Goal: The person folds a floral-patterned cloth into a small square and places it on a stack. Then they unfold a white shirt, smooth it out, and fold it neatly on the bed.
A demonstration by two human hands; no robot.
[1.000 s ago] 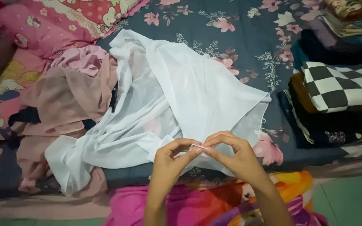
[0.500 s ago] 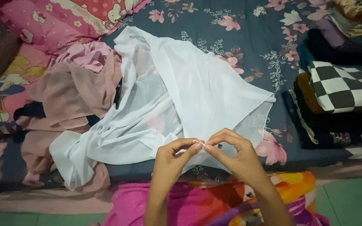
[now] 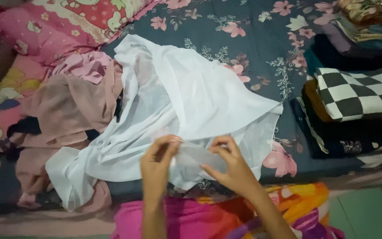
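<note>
Spreading over the floral bed [image 3: 253,48], a sheer white cloth [image 3: 191,97] is pinched at its near edge by the left hand [image 3: 155,166] and right hand [image 3: 231,166], pink clothes [image 3: 71,102] just beside it.

sheer cloth [image 3: 191,97] mid-bed, crumpled clothes [image 3: 71,102] left of it, folded stack [image 3: 354,102] right, pillow [image 3: 67,22] behind

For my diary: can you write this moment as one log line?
left hand: pinching white cloth | right hand: pinching same cloth | bed: pink clothes, folded stack
</note>
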